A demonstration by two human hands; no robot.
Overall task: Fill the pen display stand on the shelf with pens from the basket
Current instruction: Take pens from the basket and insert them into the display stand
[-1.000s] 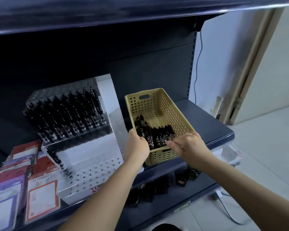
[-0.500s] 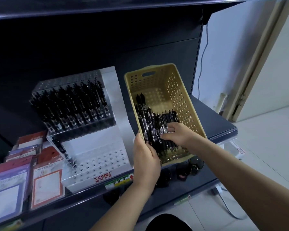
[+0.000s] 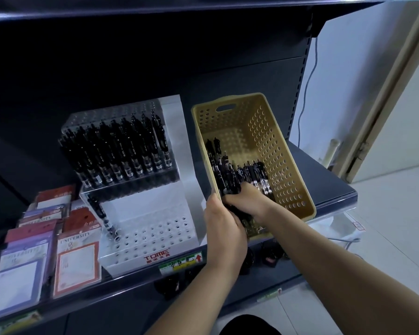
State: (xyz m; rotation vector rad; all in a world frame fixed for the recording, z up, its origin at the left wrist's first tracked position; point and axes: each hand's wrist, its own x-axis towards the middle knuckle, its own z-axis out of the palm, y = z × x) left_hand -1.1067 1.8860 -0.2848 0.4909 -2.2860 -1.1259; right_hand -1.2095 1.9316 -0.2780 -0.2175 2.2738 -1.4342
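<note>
Fingers (image 3: 231, 199) of the right hand (image 3: 250, 200) are curled down over a bunch of black pens (image 3: 228, 172) at the near end of the basket (image 3: 289, 153), closing round several of them at once. The left hand (image 3: 224, 229) grips the basket's near left corner, thumb on the rim and the other fingers wrapped under the wall, out of sight. This tan, perforated basket lies lengthwise with its near end out past the front edge of the shelf (image 3: 324, 182); the pens are heaped in its near half, along the left wall.

Just beside it on the left stands the white pen display stand (image 3: 150, 228). Its lower tier shows rows of open holes, with a single pen (image 3: 102, 213) leaning at the left end. Its upper tier is packed with rows of black stand pens (image 3: 121, 148), all upright. A price label (image 3: 182, 262) sits on the shelf edge below the stand.

Further left lie packets of stationery (image 3: 75, 259). Beyond the shelf's right end are a white wall with a hanging cable (image 3: 309, 93) and a door (image 3: 402, 117).
</note>
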